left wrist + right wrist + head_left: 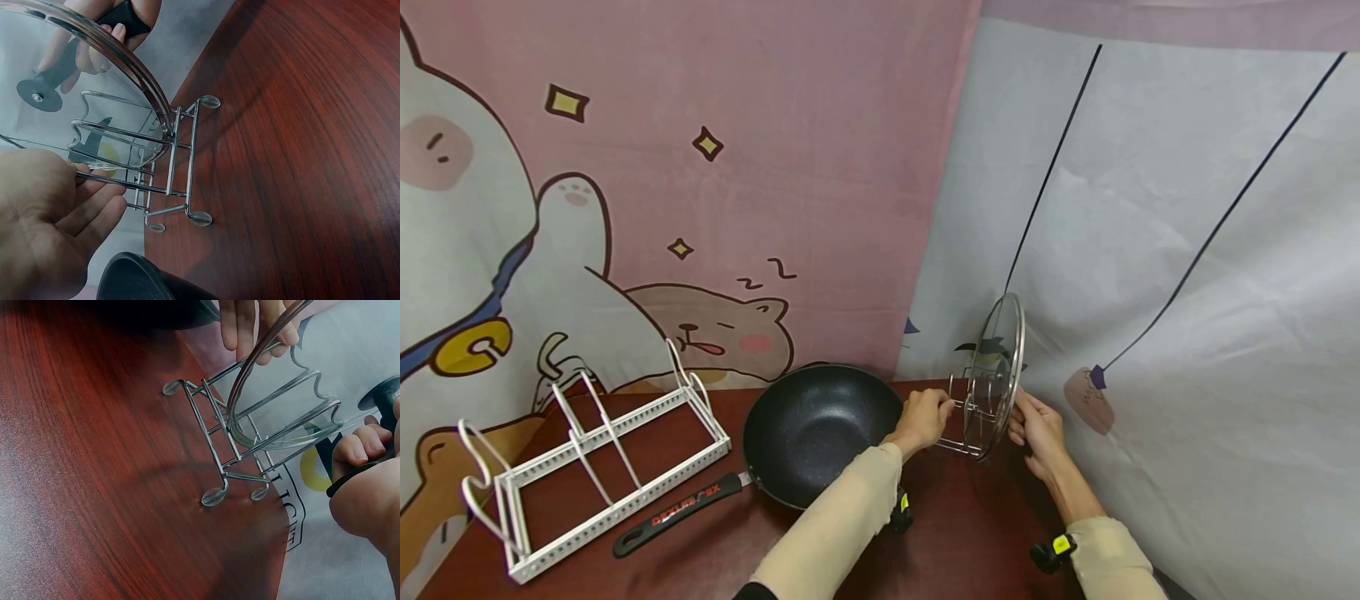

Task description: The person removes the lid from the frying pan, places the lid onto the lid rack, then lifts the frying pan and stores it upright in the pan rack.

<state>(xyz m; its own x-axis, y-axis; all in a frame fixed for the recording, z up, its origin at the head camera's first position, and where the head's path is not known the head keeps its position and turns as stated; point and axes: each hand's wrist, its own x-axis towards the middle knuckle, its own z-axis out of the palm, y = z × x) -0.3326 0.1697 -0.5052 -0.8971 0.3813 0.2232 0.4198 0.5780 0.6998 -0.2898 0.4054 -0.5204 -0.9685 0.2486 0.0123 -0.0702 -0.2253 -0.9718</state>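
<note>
A glass lid with a metal rim stands on edge in a small silver wire rack. The left hand pinches the rack's left side; in the left wrist view its fingers lie along a wire. On the lid's other side, the right hand holds the lid by its black knob, with curled fingers in the right wrist view. The lid's lower rim sits between the wires, near the rack's base.
A black wok stands left of the wire rack, its long handle pointing front left. Farther left is a white rack with upright dividers. Printed cloth hangs behind and to the right of the red-brown table.
</note>
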